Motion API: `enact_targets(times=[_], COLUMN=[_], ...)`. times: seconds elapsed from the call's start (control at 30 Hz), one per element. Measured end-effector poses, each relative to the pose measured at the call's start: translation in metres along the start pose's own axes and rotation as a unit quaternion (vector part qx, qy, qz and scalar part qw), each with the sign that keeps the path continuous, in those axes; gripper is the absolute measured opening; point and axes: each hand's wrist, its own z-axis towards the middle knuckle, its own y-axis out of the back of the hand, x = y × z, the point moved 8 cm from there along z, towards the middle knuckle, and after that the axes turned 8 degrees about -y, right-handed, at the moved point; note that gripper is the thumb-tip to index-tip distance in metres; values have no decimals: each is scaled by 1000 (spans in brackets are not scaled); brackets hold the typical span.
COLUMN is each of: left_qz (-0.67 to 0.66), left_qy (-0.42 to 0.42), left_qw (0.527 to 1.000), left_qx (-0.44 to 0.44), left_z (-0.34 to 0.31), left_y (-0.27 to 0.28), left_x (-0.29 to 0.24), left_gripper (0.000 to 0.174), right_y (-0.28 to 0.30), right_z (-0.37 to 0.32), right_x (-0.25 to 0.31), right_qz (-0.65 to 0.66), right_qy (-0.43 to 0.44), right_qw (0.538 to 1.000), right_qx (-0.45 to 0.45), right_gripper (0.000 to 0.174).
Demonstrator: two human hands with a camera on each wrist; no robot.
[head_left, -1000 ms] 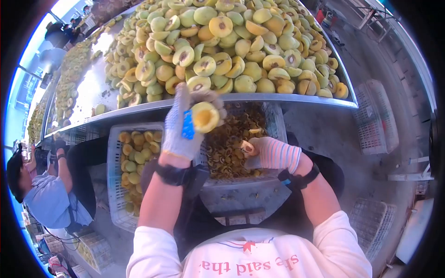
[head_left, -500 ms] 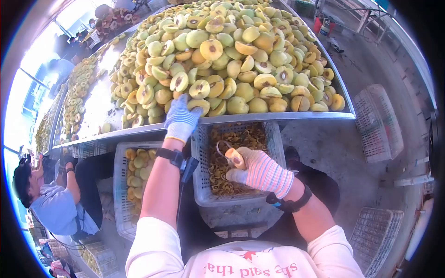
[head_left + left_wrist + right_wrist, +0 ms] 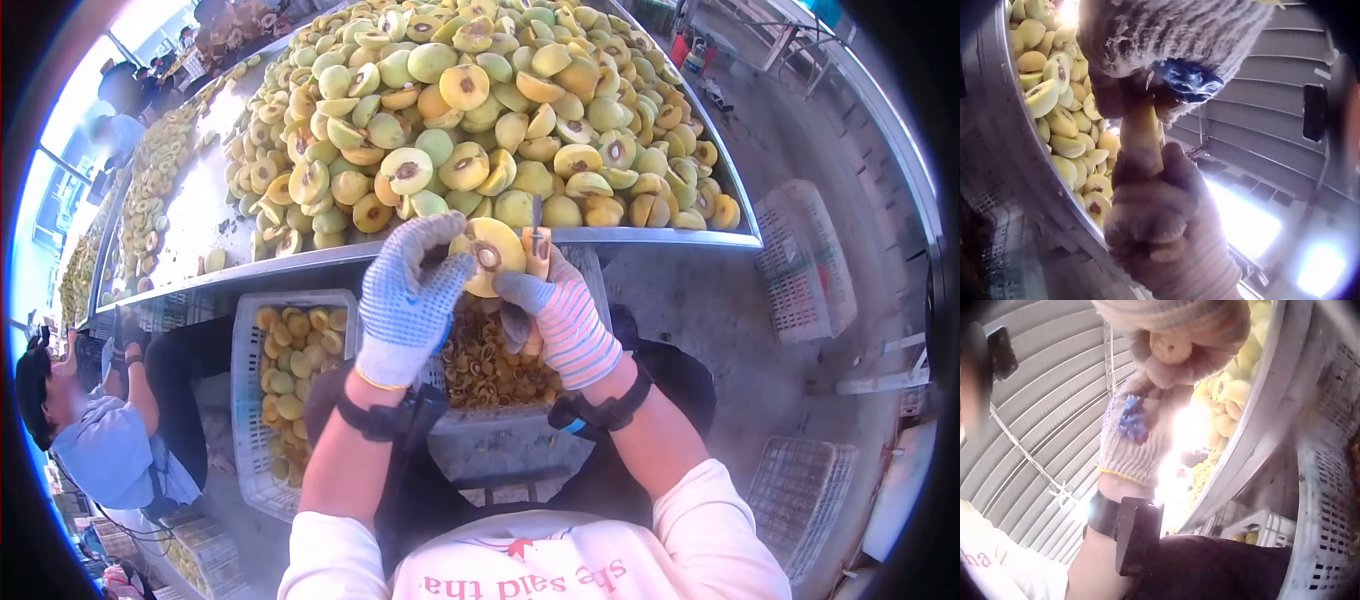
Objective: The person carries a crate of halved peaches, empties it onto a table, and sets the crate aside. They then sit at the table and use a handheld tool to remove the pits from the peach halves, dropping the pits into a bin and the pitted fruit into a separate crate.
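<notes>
Halved fruit held between two gloved hands at the table's edge

The left hand (image 3: 405, 295) pinches a halved fruit (image 3: 487, 257) between thumb and fingers, its cut face and brown centre turned upward. The right hand (image 3: 570, 325) is curled round the pale handle of a tool (image 3: 538, 255), whose dark metal end points toward the pile; its thumb lies against the fruit's near right edge. The fruit sits between the hands, just beside the tool.

Directly beyond it, the metal table (image 3: 680, 237) bears a high pile of fruit halves (image 3: 450, 120). Beneath the hands stands a crate of scraps (image 3: 480, 422), which they partly hide. The left forearm stands close beside a crate of fruit halves (image 3: 247, 400). Farther left, another person (image 3: 120, 430) sits by the table; at right, a crate (image 3: 805, 260) stands on the floor.
</notes>
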Motion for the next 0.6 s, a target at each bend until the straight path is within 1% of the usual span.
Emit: enact_targets(times=[0.03, 0.07, 0.13, 0.17, 0.27, 0.3, 0.4, 0.5, 0.57, 0.6], left_qz=[69, 136, 181, 203, 68, -63, -30, 33, 126, 172], left_qy=[-60, -118, -176, -203, -93, -16, 32, -31, -132, -182], left_qw=[996, 983, 965, 954, 991, 997, 999, 997, 981, 966], left_qx=[17, 34, 65, 82, 73, 35, 27, 55, 64, 70], left_z=[0, 0, 0, -1, 6, 3, 5, 1, -6, -10], left_y=[-2, -5, -11, -14, -12, -12, -7, -9, -15, -19], left_x=[-3, -5, -3, -2, 21, 27, 19, 25, 16, 12], left_gripper=[31, 30, 27, 25, 27, 27, 25, 25, 28, 29], right_y=[2, 1, 0, 2, -1, -3, -7, -6, -2, -1], right_z=[0, -1, -1, 0, 1, 0, -2, -3, -2, -2], right_x=[0, 0, -3, -5, 0, 3, 6, 0, -5, -7], right_qz=[-47, -47, -46, -45, -83, -84, -85, -90, -91, -87], right_qy=[0, 8, 23, 16, 30, 29, 29, 36, 36, 31], right_qw=[999, 998, 997, 997, 994, 994, 994, 993, 993, 993], right_qx=[-21, -32, -59, -64, -63, -62, -58, -66, -71, -71], right_gripper=[33, 33, 33, 34, 35, 35, 36, 36, 36, 36])
